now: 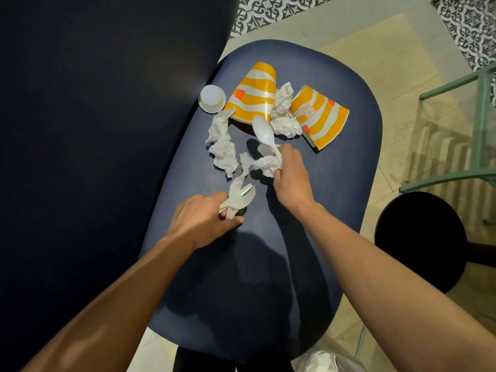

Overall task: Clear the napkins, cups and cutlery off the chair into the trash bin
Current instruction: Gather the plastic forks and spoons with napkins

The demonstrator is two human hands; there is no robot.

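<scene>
On the dark blue chair seat lie two orange-and-white striped paper cups, one upside down at the back, the other on its side to the right. A small white sauce cup stands left of them. My left hand is shut on white plastic forks and a bit of napkin. My right hand grips a white plastic spoon together with a crumpled napkin. Another crumpled napkin lies loose at the left, and one more sits between the cups.
The chair's dark backrest fills the left side. A round black stool and a green metal frame stand on the beige floor at the right. Something pale and crinkled shows at the bottom edge.
</scene>
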